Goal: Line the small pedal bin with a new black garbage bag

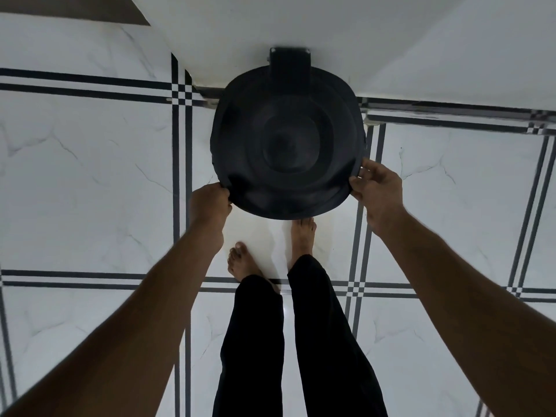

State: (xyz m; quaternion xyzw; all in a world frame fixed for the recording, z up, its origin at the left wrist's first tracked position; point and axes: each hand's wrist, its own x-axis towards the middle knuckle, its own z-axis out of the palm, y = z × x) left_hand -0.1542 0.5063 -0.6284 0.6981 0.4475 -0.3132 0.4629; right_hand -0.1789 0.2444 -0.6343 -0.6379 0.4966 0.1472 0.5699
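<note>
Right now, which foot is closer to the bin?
The right foot. Its toes reach the near edge of the black bin, just under the rim. The left foot stands farther back on the white floor tile, clearly apart from the bin.

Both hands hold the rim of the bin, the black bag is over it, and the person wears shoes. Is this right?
Not quite. The head view shows bare feet, not shoes. The rest holds: the left hand and right hand grip the rim of the bin, with the black bag over it.
</note>
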